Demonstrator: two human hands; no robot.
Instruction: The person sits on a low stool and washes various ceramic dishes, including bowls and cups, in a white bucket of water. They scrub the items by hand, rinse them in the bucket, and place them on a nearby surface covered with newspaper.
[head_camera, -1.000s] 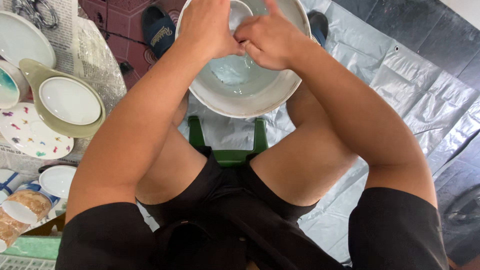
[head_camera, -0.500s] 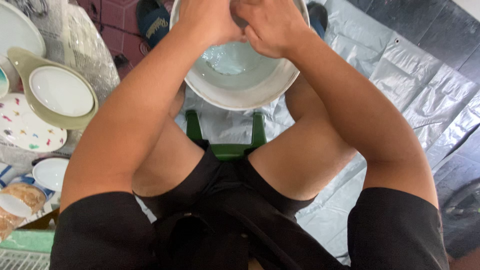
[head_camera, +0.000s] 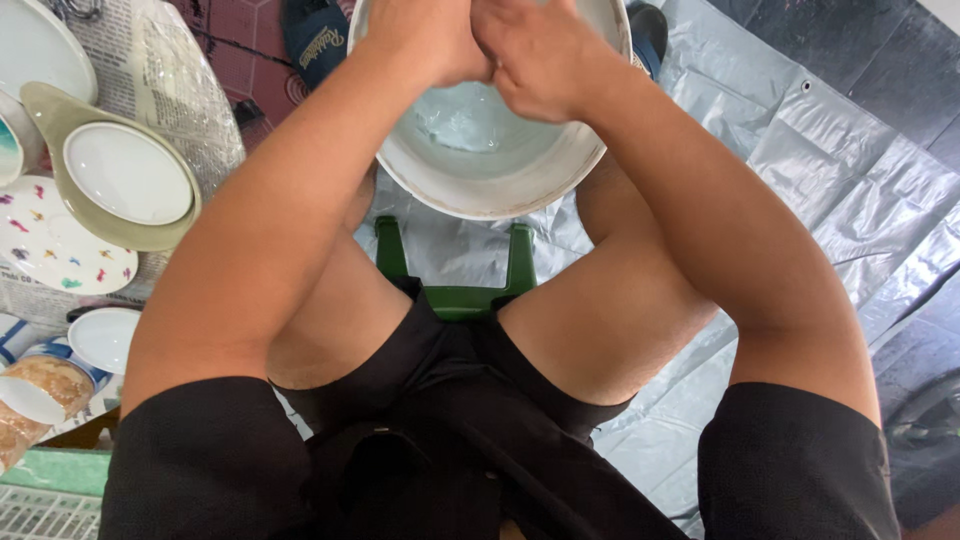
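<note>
1. Hands meet at twelve o'clock: left hand (head_camera: 425, 40) and right hand (head_camera: 540, 60) pressed together, clenched; contents hidden.
2. White basin (head_camera: 500, 195) sits below them, catching water.
3. Dishes (head_camera: 125, 170) wait at nine o'clock.

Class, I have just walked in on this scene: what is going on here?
A person sits on a green stool with both hands together over a white basin of water on the floor. The left hand and the right hand press against each other above the water; whether they hold anything is hidden. To the person's left, plates and bowls lie on newspaper. A grey tarp covers the floor.
</note>
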